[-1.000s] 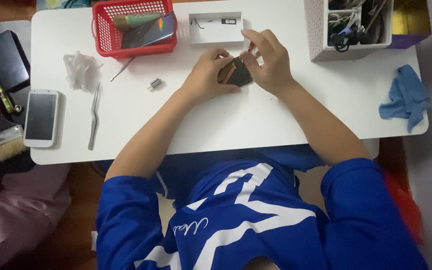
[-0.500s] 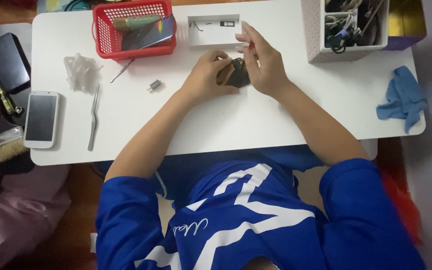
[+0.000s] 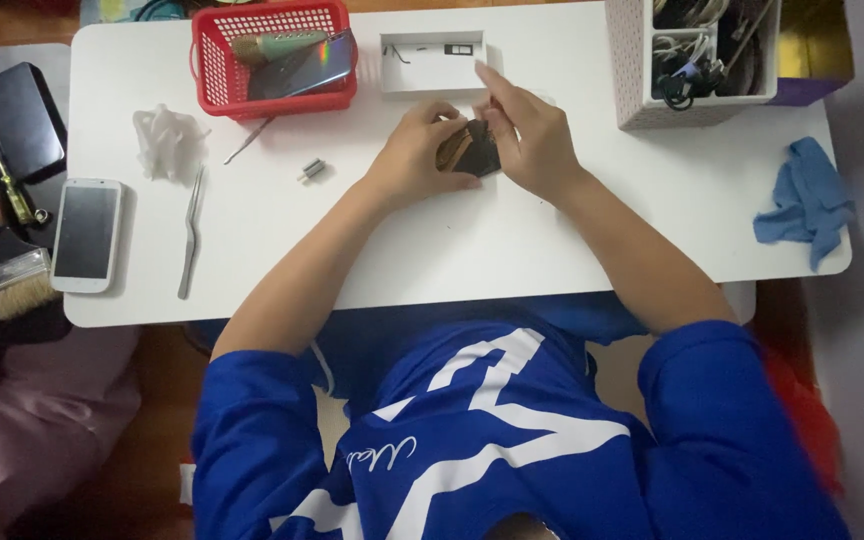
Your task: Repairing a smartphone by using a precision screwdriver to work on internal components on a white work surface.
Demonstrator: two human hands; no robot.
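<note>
Small dark part (image 3: 472, 152) held just below the white tray (image 3: 433, 62), pinched between both hands. Left hand (image 3: 414, 152) is closed on its left end; right hand (image 3: 524, 140) is closed over its right side, fingertips (image 3: 485, 82) toward the tray. Long axis unclear, mostly covered.

Your left hand (image 3: 414, 155) and right hand (image 3: 527, 140) grip a small dark device (image 3: 470, 150) between them. The white tray (image 3: 432, 62) sits at twelve o'clock from it.
</note>
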